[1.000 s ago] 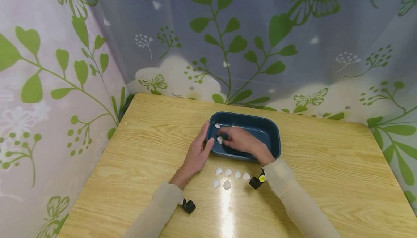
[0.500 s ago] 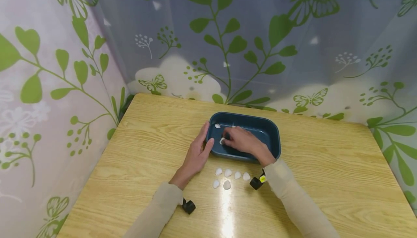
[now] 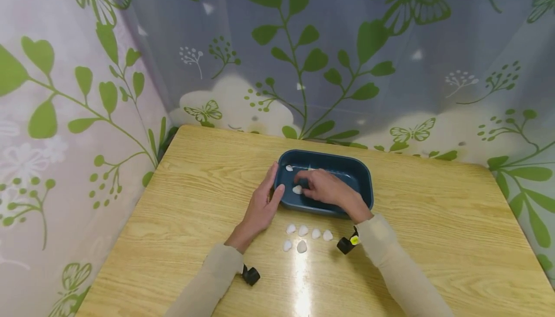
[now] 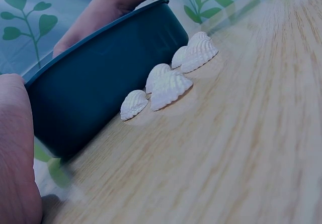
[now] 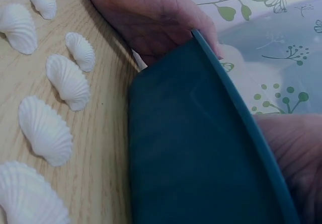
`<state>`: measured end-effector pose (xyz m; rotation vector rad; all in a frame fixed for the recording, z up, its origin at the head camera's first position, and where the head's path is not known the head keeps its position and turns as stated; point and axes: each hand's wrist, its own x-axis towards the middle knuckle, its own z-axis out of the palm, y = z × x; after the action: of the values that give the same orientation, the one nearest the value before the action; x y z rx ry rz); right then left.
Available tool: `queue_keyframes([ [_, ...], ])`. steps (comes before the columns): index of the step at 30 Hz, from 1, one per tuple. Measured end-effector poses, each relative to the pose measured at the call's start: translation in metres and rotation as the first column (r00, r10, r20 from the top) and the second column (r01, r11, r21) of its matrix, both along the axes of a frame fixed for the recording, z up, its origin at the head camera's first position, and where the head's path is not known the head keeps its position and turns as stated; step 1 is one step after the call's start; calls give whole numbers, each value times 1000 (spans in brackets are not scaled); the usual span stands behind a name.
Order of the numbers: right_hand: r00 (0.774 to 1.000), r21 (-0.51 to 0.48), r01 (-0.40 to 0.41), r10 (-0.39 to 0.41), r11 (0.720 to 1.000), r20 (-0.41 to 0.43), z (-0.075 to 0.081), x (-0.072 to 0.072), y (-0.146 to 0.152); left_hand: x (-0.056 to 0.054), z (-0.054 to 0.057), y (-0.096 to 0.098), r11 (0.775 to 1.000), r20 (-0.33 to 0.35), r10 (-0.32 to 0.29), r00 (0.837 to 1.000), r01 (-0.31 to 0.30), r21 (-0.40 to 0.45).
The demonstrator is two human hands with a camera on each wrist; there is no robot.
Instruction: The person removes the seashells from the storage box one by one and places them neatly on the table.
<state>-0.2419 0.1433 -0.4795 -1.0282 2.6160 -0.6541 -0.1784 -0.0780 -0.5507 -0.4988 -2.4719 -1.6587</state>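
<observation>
A dark blue rectangular tub (image 3: 366, 182) stands on the wooden table. My left hand (image 3: 261, 202) rests along its left end, fingers straight against the outside and thumb at the rim. Reaching into the tub, my right hand (image 3: 327, 188) has its thumb close beside a white ribbed seashell (image 3: 297, 190); the other fingers arch above it, apart from the shell. Another shell (image 3: 289, 168) lies in the far left corner of the tub. In the right wrist view the tub wall (image 5: 186, 133) hides the right fingertips.
Several white shells lie on the table in front of the tub: a row with one shell (image 3: 303, 231) in it, and two nearer ones, including a larger shell (image 3: 302, 246). A patterned curtain (image 3: 338, 81) hangs behind the table (image 3: 208, 172).
The near shell inside the tub has shifted slightly right. My right fingers closed in around it, then spread again, and the right wrist moved a little rightward. The left hand stays at the tub.
</observation>
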Motion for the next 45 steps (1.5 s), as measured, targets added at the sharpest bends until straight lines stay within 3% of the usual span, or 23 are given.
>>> queue_keyframes([
  [3,999,-9,-37,37,999,3,-1,0,2,-1,0,0,1000,0,-2,1000,2,3],
  [11,1000,47,6,-4,999,-26,0,1,4,-1,-1,1,1000,1,-1,1000,1,-3],
  [18,999,36,-39,39,999,-2,-1,2,11,0,0,1,1000,1,-1,1000,1,-10],
  [27,1000,33,-13,13,999,6,-4,3,14,1,3,2,1000,6,-4,1000,4,5],
  [45,997,20,61,-61,998,37,-8,5,20,1,0,2,1000,7,-6,1000,6,13],
])
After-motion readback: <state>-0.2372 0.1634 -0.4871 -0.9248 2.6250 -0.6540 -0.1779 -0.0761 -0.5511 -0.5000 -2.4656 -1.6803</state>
